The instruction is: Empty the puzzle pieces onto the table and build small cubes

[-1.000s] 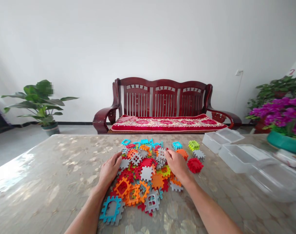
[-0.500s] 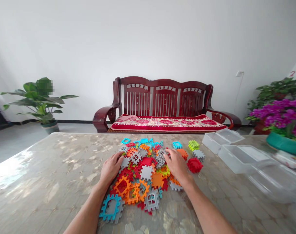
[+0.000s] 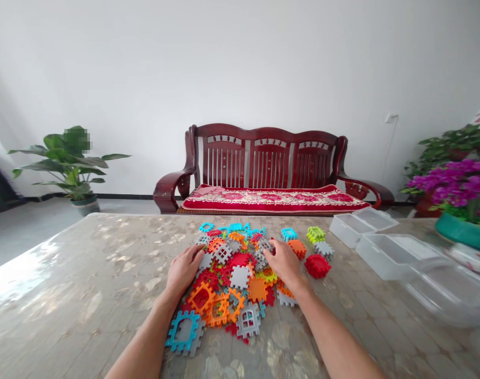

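A heap of plastic interlocking building tiles in red, orange, grey, blue and yellow-green lies between my hands. At its left edge my left hand rests with fingers stretched forward, beside a grey tile. My right hand is at the heap's right side, thumb and fingers bent around a grey window tile; its fingertips are partly hidden. Close to me lie a blue frame tile on a grey one, orange frame tiles and another grey window tile.
Right of the heap stand small stacks: blue, orange, yellow-green, grey and red. Clear plastic boxes and a teal flower pot sit farther right. A wooden bench stands behind the table.
The view has shifted slightly, so everything appears a little farther right. Both hands keep nearly the same places at the heap, and the tiles look unmoved.
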`<state>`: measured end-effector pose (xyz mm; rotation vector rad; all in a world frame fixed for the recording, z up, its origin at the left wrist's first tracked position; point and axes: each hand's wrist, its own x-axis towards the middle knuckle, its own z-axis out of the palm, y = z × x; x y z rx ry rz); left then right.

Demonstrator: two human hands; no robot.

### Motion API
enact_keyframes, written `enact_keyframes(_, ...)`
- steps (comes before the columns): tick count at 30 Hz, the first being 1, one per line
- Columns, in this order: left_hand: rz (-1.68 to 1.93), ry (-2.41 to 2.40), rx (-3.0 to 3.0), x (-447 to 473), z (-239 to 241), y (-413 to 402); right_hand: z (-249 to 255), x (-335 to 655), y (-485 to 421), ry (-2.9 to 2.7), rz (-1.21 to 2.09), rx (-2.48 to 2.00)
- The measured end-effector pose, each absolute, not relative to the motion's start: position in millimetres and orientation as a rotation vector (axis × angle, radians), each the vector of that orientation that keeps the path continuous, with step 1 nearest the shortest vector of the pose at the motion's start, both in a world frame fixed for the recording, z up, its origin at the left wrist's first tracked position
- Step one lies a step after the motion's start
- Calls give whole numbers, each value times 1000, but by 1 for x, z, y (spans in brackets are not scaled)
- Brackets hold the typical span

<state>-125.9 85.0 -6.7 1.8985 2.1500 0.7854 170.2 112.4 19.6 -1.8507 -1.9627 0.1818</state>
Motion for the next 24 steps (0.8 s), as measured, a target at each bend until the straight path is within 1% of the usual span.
enact_keyframes(8,754,2152,1902,-126,-6,85,16,172,111,-1949,94,-1873)
enact_keyframes(18,746,2177,1886,-125,-6,86,21,176,109,-1968,172,-1901)
enact_keyframes(24,791,2178,1897,-127,-8,87,21,174,105,-1989,55,-1933)
